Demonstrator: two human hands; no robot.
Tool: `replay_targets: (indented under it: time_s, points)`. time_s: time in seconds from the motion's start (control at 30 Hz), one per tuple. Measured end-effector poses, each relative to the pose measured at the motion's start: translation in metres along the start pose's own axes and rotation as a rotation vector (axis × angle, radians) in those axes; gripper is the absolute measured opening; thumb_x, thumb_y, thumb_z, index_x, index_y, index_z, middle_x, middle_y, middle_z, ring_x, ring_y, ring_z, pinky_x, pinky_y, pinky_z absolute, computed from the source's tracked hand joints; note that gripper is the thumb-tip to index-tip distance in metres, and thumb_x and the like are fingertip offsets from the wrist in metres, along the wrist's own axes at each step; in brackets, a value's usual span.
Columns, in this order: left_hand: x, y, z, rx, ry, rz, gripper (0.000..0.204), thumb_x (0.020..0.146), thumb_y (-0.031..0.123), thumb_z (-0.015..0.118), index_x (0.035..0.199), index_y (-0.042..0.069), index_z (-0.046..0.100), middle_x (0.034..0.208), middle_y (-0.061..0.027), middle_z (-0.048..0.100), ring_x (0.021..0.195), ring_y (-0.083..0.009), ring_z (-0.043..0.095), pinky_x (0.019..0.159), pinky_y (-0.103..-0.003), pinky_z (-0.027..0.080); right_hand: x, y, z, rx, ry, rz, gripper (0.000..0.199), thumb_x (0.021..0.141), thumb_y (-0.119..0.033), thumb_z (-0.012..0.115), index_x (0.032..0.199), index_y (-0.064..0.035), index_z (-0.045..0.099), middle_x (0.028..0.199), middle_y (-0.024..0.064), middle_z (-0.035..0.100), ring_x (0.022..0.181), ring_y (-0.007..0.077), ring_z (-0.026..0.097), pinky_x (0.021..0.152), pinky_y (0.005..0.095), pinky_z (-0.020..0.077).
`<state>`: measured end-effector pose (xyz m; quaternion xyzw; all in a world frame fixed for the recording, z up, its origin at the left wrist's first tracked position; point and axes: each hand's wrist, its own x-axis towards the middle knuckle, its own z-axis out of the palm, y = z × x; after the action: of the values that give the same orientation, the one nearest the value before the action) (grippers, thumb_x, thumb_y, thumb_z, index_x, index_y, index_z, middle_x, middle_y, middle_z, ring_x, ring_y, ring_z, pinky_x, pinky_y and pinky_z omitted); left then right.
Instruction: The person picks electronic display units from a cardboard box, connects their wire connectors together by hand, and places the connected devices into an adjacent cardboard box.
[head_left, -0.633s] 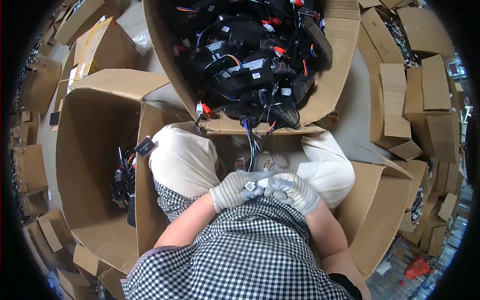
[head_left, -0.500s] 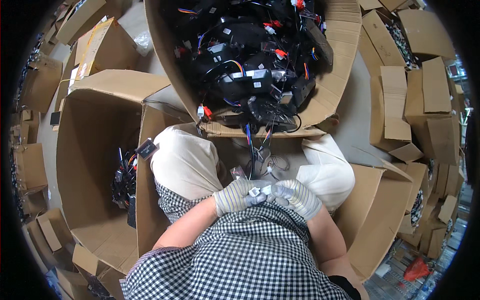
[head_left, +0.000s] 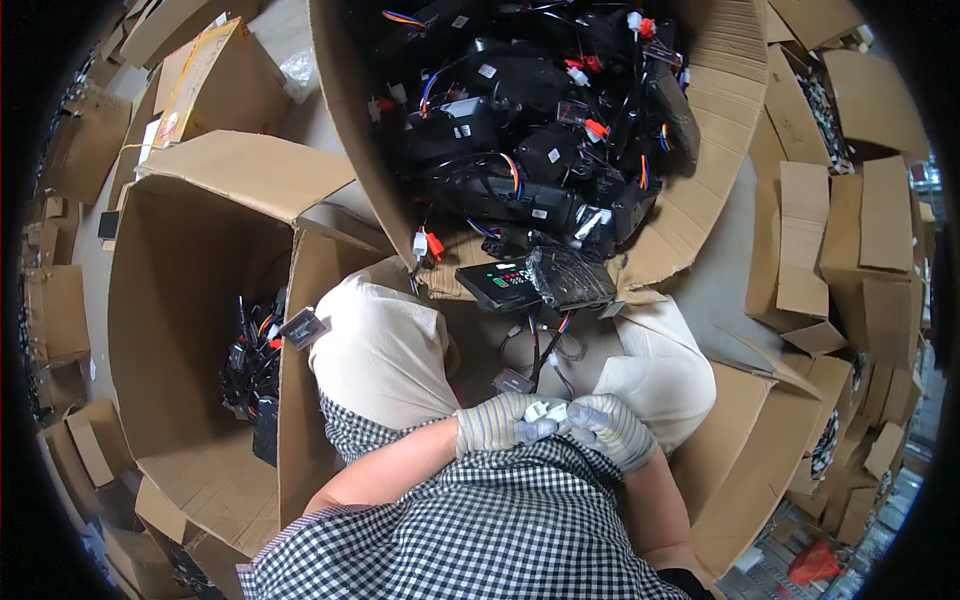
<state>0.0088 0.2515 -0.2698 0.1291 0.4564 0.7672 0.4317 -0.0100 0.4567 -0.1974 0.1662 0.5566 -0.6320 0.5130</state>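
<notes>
Just above the checked smock [head_left: 470, 530], the person's gloved left hand [head_left: 495, 425] and right hand [head_left: 613, 431] meet, the fingers of each pinched closed on small white connectors [head_left: 547, 411], though I can't tell whether those are mated. Dark wires [head_left: 536, 373] rise from near the hands toward a black keypad unit [head_left: 492, 289] and a wrapped module [head_left: 572, 279] at the near edge of the big carton [head_left: 735, 160]; a hard tug could, I'd judge, drag either off, and forcing misaligned connectors might bend their contacts.

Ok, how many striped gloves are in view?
2: one on the left hand, one on the right hand, both hands at the white connectors. Others may be hidden.
</notes>
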Motion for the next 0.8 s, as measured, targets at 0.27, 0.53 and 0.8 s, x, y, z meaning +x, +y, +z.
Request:
replay_targets:
  time_s: [0.27, 0.53, 0.8]
  points:
    - [0.007, 0.003, -0.007, 0.028, 0.028, 0.02, 0.042, 0.09, 0.023, 0.061, 0.126, 0.004, 0.051, 0.115, -0.0057, 0.06, 0.106, -0.0123, 0.054, 0.093, -0.029, 0.042, 0.023, -0.023, -0.023, -0.487, -0.064, -0.307, 0.034, 0.089, -0.038, 0.057, 0.076, -0.0068, 0.058, 0.064, -0.0054, 0.048, 0.056, 0.0044, 0.04, 0.05, 0.0212, 0.0319]
    - [0.005, -0.001, -0.013, 0.284, 0.214, 0.01, 0.028, 0.089, 0.02, 0.063, 0.115, 0.008, 0.062, 0.099, -0.0056, 0.068, 0.088, -0.0131, 0.063, 0.082, -0.026, 0.049, 0.102, -0.171, 0.018, -0.368, 0.3, -0.6, 0.027, 0.088, -0.029, 0.057, 0.095, -0.0031, 0.062, 0.083, 0.0034, 0.061, 0.06, 0.0146, 0.054, 0.056, 0.0275, 0.0438]
    - [-0.002, 0.01, -0.016, 0.177, 0.044, 0.031, 0.029, 0.095, 0.031, 0.053, 0.108, 0.008, 0.065, 0.08, -0.0032, 0.066, 0.057, -0.0079, 0.055, 0.052, -0.024, 0.046, 0.226, -0.203, 0.089, -1.886, 0.449, -0.93, 0.025, 0.088, -0.03, 0.053, 0.089, -0.0118, 0.069, 0.121, 0.0113, 0.057, 0.085, 0.029, 0.065, 0.073, 0.0423, 0.0512]
